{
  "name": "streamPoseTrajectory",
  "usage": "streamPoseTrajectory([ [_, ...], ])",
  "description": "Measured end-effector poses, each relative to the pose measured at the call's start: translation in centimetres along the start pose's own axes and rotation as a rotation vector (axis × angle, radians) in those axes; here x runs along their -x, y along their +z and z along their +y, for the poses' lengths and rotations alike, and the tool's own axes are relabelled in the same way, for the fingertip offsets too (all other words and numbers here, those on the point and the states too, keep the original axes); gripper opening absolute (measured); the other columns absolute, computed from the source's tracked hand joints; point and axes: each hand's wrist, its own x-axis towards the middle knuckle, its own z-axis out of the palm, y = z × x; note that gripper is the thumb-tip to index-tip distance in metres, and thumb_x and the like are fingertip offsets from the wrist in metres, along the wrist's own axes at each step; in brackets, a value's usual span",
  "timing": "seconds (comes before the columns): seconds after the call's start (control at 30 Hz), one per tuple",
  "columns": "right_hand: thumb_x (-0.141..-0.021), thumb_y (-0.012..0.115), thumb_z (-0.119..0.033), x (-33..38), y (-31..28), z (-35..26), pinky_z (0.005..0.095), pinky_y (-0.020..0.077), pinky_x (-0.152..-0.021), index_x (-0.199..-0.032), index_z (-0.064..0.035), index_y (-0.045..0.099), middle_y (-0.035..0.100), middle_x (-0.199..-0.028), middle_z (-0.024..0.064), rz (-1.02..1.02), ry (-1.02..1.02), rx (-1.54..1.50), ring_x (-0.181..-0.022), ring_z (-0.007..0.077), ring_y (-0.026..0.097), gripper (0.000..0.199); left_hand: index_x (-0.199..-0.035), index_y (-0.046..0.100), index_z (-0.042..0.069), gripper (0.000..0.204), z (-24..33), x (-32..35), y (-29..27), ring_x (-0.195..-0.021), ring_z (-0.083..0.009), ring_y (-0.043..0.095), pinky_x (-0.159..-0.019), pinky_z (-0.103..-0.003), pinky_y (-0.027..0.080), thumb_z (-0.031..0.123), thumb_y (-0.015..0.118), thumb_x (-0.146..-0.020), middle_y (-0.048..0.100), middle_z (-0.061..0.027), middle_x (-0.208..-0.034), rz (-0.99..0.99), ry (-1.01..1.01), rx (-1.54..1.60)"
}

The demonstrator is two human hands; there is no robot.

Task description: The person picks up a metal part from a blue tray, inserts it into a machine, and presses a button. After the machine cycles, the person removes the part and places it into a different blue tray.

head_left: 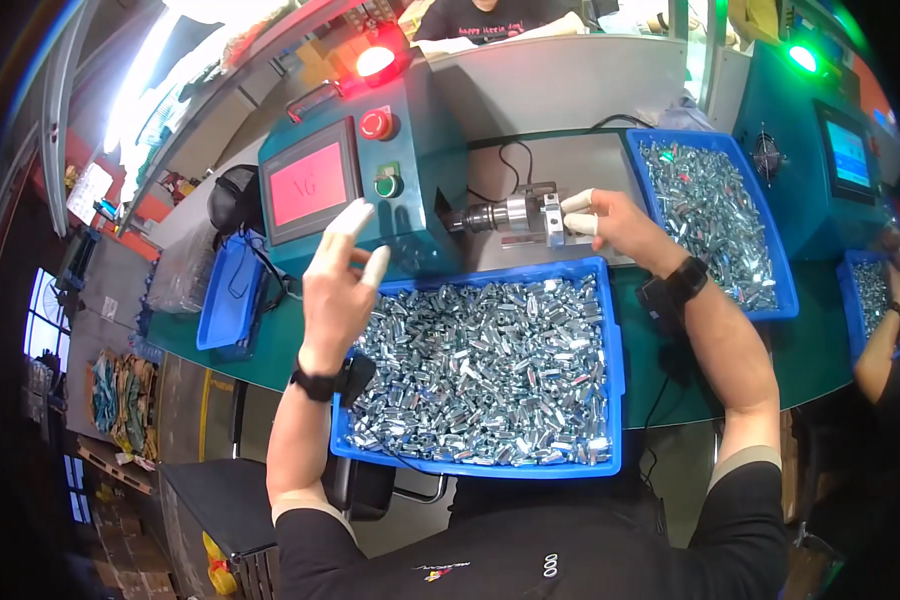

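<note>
My left hand (338, 290) is raised in front of the teal machine (420, 130), with white covers on its fingertips. Its thumb and forefinger are spread, nothing between them, close to the green push button (388, 186) and the screen. At the right end of the metal fixture (530, 215), the covered fingertips of my right hand (625, 230) come together in a pinch; whatever they grip is hidden or too small to name. Below both hands lies a blue tray (615, 400), heaped with small shiny metal parts (485, 370).
A red lamp (375, 63) glows on the machine beside a red stop knob (376, 124); its screen (310, 183) is pink-red. Another blue tray (785, 285) of metal parts stands right, near a second machine (800, 170) with a green lamp. A blue bin (228, 295) sits left. Other people are nearby.
</note>
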Motion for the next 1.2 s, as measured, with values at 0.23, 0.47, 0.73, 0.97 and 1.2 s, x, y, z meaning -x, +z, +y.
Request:
streamPoseTrajectory([
  [0.23,-0.098,0.07,-0.025,-0.9,-0.4,0.5,0.0239,0.0497,-0.065,-0.12,-0.0027,0.07,0.071,-0.099,0.0026,0.008,0.018,0.019,-0.077,0.0074,0.059,0.032,-0.144,0.057,0.009,0.059,-0.8,-2.7,2.1,-0.092,-0.033,0.074,-0.08,-0.039,0.06,0.022,0.077,-0.09,0.066,-0.017,-0.137,-0.029,0.274,-0.399],
  [0.47,-0.097,0.071,-0.027,-0.3,-0.9,1.0,0.0238,0.0495,-0.065,-0.119,-0.0048,0.069,0.072,-0.1,0.003,0.018,0.023,0.008,-0.086,0.0084,0.064,0.032,-0.145,0.056,0.008,0.061,0.0,-2.7,2.3,-0.085,-0.0285,0.073,-0.078,-0.038,0.06,0.02,0.078,-0.089,0.065,-0.0166,-0.139,-0.006,0.351,-0.438],
  [0.73,-0.098,0.069,-0.027,0.4,-0.8,0.2,0.0229,0.05,-0.067,-0.12,-0.0058,0.07,0.073,-0.104,0.0029,0.012,0.051,0.015,-0.092,0.0084,0.066,0.031,-0.144,0.057,0.004,0.059,3.8,4.0,1.3,-0.08,-0.0168,0.073,-0.073,-0.03,0.058,0.007,0.077,-0.089,0.068,-0.0153,-0.135,-0.182,0.095,-0.019],
  [0.97,-0.1,0.066,-0.025,0.2,-0.7,0.4,0.0242,0.052,-0.075,-0.125,-0.0033,0.069,0.073,-0.111,0.0036,0.03,0.072,-0.114,-0.098,0.0097,0.067,0.034,-0.137,0.065,0.006,0.049,2.7,6.9,3.1,-0.075,-0.0102,0.068,-0.066,-0.025,0.056,0.007,0.077,-0.09,0.073,-0.0119,-0.124,-0.196,-0.106,0.387],
  [1.2,-0.101,0.066,-0.025,1.4,0.3,-0.3,0.0253,0.0521,-0.082,-0.129,-0.0013,0.07,0.073,-0.111,0.0034,0.093,0.122,-0.195,-0.1,0.0108,0.067,0.037,-0.138,0.062,0.001,0.045,1.3,7.3,2.7,-0.084,-0.015,0.073,-0.076,-0.027,0.059,-0.001,0.067,-0.093,0.072,-0.014,-0.128,-0.304,-0.143,0.45],
])
